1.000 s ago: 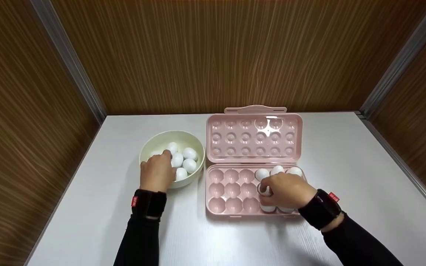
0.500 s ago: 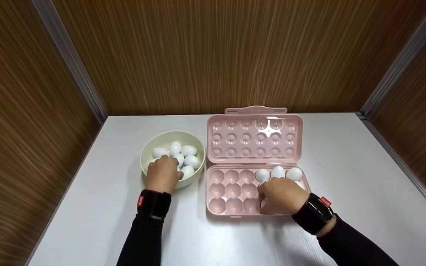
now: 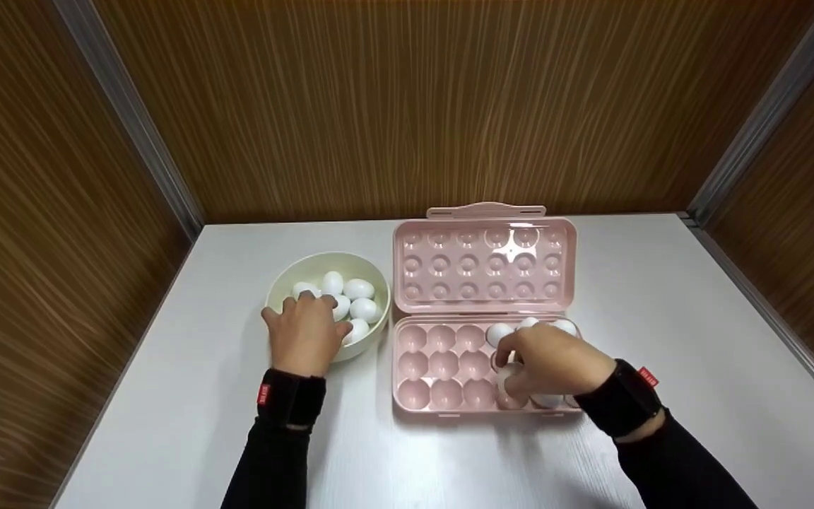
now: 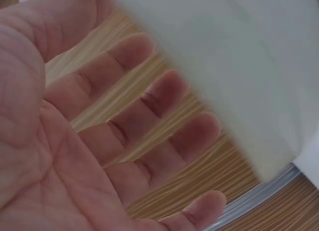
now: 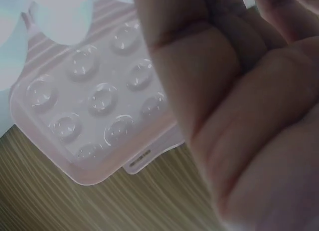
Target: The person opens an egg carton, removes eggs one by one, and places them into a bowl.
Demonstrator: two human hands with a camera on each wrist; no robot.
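A cream bowl (image 3: 329, 256) at the left holds several white eggs (image 3: 359, 288). My left hand (image 3: 301, 311) hovers over its near rim, fingers reaching the eggs. The left wrist view shows that hand (image 4: 124, 141) with loose, straight fingers and nothing in it, beside the bowl wall (image 4: 239, 66). An open pink egg carton (image 3: 442, 364) lies to the right, with three eggs (image 3: 499, 332) in the right end of its back row. My right hand (image 3: 513, 360) curls round a white egg (image 3: 508, 376) over a middle-row cup. Up close, the right hand (image 5: 239, 106) hides that egg.
The carton's lid (image 3: 485, 261) lies flat behind the base, and it also appears in the right wrist view (image 5: 94, 101). The white table (image 3: 661, 297) is closed in by brown wood-grain walls at the back and on both sides.
My right hand drew towards the carton's front row, then came back over the middle row with an egg. My left hand shifted a little left over the bowl.
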